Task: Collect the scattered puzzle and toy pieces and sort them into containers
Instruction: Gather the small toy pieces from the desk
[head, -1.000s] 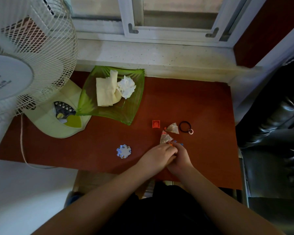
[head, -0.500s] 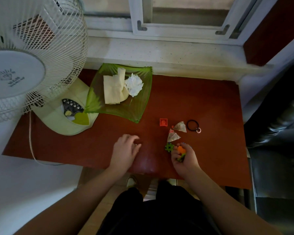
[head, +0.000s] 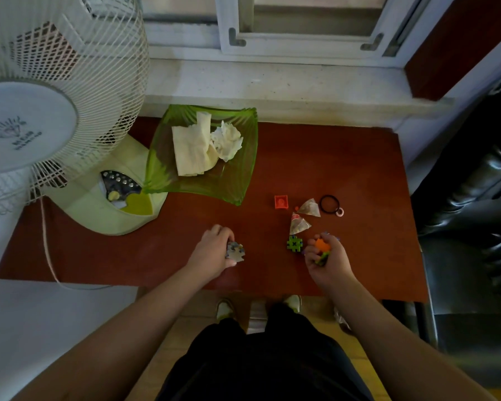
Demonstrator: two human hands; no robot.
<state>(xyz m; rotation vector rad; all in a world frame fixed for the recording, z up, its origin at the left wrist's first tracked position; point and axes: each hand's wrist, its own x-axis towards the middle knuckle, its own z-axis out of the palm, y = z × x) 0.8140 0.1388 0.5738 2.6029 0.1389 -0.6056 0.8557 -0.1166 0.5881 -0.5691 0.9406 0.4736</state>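
My left hand (head: 213, 251) grips a pale blue-and-white puzzle piece (head: 235, 251) just above the red-brown table (head: 344, 157), near its front edge. To the right, my right hand (head: 327, 260) is closed around an orange toy piece (head: 321, 245) together with a green one. A green cross-shaped toy piece (head: 294, 243) lies on the table just left of that hand. Farther back lie a small red square piece (head: 281, 202) and two clear triangular packets (head: 309, 208), (head: 298, 225).
A green glass dish (head: 235, 183) with crumpled tissues stands at the back left of the table. A white fan (head: 52, 111) on a pale green base fills the left side. A black hair tie (head: 329, 204) lies at the right. A black leather seat stands right of the table.
My hands were together over the toy pieces; the left one moved left to the puzzle piece and picked it up. The right hand kept the toy pieces and turned palm up.
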